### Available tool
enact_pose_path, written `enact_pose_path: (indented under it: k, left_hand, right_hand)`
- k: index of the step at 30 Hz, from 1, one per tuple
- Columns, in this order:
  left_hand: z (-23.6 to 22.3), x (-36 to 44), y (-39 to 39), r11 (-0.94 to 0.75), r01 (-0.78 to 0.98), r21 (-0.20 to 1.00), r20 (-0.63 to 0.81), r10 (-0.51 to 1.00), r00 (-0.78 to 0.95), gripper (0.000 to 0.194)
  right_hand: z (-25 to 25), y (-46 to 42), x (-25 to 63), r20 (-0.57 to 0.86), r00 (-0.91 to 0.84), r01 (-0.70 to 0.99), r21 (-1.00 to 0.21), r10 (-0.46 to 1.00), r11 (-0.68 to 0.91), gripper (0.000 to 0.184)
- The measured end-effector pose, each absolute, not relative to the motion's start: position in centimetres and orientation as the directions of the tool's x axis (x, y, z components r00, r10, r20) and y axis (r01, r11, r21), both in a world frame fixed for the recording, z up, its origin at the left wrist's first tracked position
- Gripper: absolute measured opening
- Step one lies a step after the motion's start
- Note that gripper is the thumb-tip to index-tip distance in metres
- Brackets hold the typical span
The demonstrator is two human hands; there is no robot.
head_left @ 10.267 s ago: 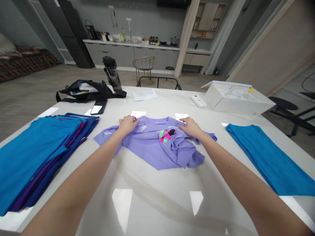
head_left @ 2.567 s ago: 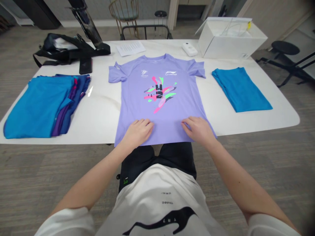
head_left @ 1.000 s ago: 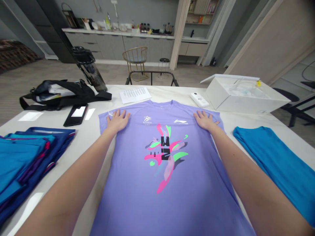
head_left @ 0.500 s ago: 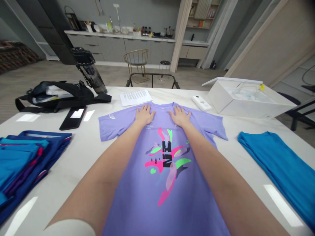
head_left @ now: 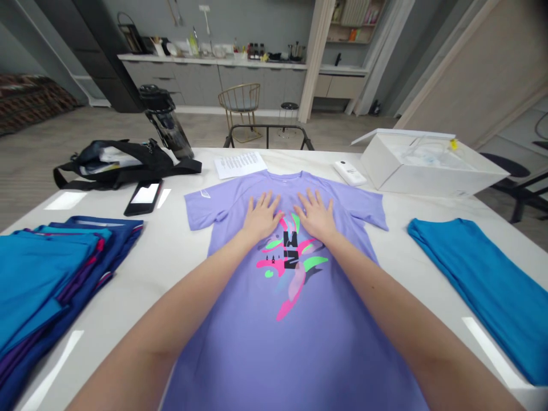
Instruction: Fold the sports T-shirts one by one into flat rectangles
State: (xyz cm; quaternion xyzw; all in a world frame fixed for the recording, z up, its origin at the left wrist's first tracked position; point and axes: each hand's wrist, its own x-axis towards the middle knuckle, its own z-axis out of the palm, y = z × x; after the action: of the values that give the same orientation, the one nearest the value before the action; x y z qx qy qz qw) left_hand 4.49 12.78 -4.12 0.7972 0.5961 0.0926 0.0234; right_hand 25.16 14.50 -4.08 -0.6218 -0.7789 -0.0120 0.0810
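Observation:
A lilac T-shirt (head_left: 274, 331) with a pink, green and black print lies spread face up on the white table (head_left: 171, 257). My left hand (head_left: 262, 216) rests flat on its chest, fingers spread. My right hand (head_left: 315, 214) lies flat beside it, fingers spread too, just above the print. Neither hand holds anything.
A stack of blue and purple folded shirts (head_left: 51, 274) lies at the left, a folded blue shirt (head_left: 475, 285) at the right. At the far edge: black bag (head_left: 124, 162), phone (head_left: 143, 197), bottle (head_left: 166, 123), paper sheet (head_left: 240, 164), white remote (head_left: 350, 172), open white box (head_left: 423, 165).
Both hands slid from the shirt's sleeves inward to the collar, then down the chest towards me. The shirt lies flatter than before.

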Motion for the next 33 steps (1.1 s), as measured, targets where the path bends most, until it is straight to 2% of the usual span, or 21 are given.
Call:
enact_pose_path:
  k: [4, 7, 14, 17, 21, 24, 29, 33]
  left_hand:
    - [-4.8, 5.1, 8.1, -0.311, 0.935, 0.169, 0.048, 0.950, 0.308, 0.066]
    - [-4.8, 5.0, 5.5, -0.292, 0.938, 0.188, 0.013, 0.955, 0.295, 0.070]
    - [-3.8, 4.3, -2.2, -0.249, 0.951, 0.183, 0.061, 0.968, 0.242, 0.067]
    - [-3.8, 4.0, -5.5, -0.253, 0.953, 0.166, 0.079, 0.967, 0.242, 0.066]
    - [-3.8, 3.6, -9.4, -0.288, 0.945, 0.152, 0.053, 0.958, 0.283, 0.065]
    - [-3.7, 3.4, -12.5, -0.300, 0.941, 0.156, 0.016, 0.954, 0.301, 0.064]
    - [-3.5, 2.8, -17.6, -0.304, 0.942, 0.143, 0.034, 0.953, 0.302, 0.064]
    - [-3.3, 1.6, -20.7, -0.292, 0.949, 0.122, 0.047, 0.957, 0.288, 0.063]
  right_hand:
    - [-4.8, 9.7, 25.7, 0.007, -0.205, 0.974, -0.100, 0.979, 0.205, 0.069]
    - [-4.5, 7.3, 26.5, -0.041, -0.190, 0.976, -0.114, 0.981, 0.184, 0.070]
    - [-3.6, -0.5, 28.1, 0.053, -0.085, 0.988, -0.128, 0.995, 0.091, 0.070]
    - [-4.1, -4.3, 28.7, 0.019, -0.118, 0.985, -0.123, 0.993, 0.119, 0.070]
    - [-4.4, -8.5, 30.0, 0.057, -0.145, 0.984, -0.094, 0.988, 0.150, 0.073]
    - [-4.4, -10.8, 31.5, 0.030, -0.180, 0.981, -0.067, 0.983, 0.182, 0.072]
    - [-3.9, -14.1, 33.6, -0.006, -0.218, 0.975, -0.049, 0.976, 0.218, 0.070]
    - [-3.8, -17.1, 34.6, 0.041, -0.219, 0.975, -0.035, 0.975, 0.220, 0.066]
